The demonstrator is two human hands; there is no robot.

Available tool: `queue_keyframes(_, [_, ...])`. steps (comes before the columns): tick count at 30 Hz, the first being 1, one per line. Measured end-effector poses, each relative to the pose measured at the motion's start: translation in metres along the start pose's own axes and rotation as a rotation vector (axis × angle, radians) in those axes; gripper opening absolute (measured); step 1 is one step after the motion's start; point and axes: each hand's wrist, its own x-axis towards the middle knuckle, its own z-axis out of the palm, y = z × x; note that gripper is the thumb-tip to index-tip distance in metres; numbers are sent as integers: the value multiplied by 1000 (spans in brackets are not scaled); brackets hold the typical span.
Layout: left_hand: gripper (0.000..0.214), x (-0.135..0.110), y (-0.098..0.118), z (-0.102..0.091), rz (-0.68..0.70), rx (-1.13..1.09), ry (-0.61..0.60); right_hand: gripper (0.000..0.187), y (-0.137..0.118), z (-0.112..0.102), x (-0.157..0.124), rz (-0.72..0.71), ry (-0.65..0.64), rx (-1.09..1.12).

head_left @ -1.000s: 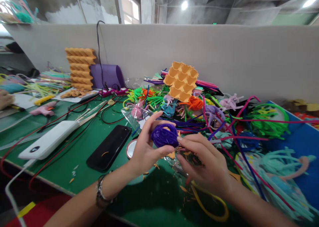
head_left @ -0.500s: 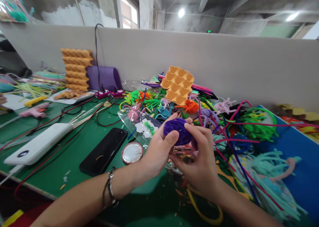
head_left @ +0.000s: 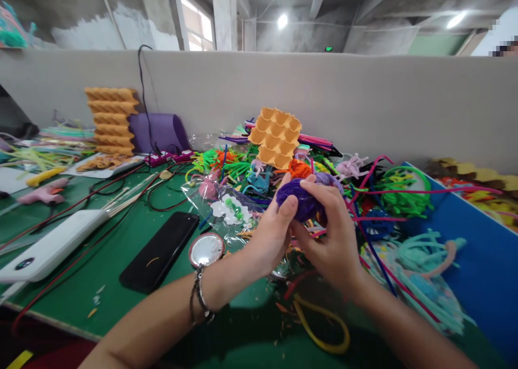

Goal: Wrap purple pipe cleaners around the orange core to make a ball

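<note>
Both my hands hold a purple ball of wound pipe cleaner [head_left: 299,199] above the green table [head_left: 121,234]. My left hand [head_left: 270,234] cups it from the left, thumb pressed on its front. My right hand [head_left: 329,231] wraps over it from the right, fingers curled on top. A bracelet sits on my left wrist. Behind the ball lies a big heap of coloured pipe cleaners [head_left: 364,191].
A black phone [head_left: 158,251], a round tin lid [head_left: 206,248] and a white power bank [head_left: 42,245] lie at left, with red and black cables. An orange honeycomb piece [head_left: 276,137] tops the heap. A yellow loop [head_left: 324,331] lies near me. A blue board [head_left: 477,234] is at right.
Both hands have lifted the purple ball up and to the right, and my right hand has closed over its top. The view has swung slightly right.
</note>
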Motion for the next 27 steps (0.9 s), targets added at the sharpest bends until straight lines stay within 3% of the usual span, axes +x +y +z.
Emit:
queue_keyframes(4, [93, 10, 3, -23, 51, 242, -105, 39, 3, -9, 6, -6, -38, -55])
queue_keyframes(6, [99, 17, 13, -39, 224, 500, -151, 37, 5, -15, 9, 12, -55, -111])
queue_keyframes(9, [98, 22, 37, -55, 497, 1079, -261, 37, 8, -21, 13, 19, -90, -223])
queue_keyframes(11, [103, 22, 50, -57, 627, 1400, -352, 38, 10, -22, 13, 20, -119, -286])
queue_keyframes(13, [101, 19, 57, -53, 703, 1567, -427, 38, 13, -21, 11, 13, -150, -335])
queue_keyframes(15, [84, 16, 57, -47, 834, 1655, -423, 33, 14, -19, 8, -30, -186, -377])
queue_keyframes(18, [35, 12, 50, -41, 1103, 1721, -325, 27, 13, -16, 6, -94, -236, -392])
queue_keyframes(20, [13, 12, 47, -39, 1191, 1738, -282, 25, 12, -16, 6, -84, -250, -390])
queue_keyframes(27, [24, 19, 50, -44, 1091, 1718, -351, 23, 11, -16, 7, -46, -291, -407])
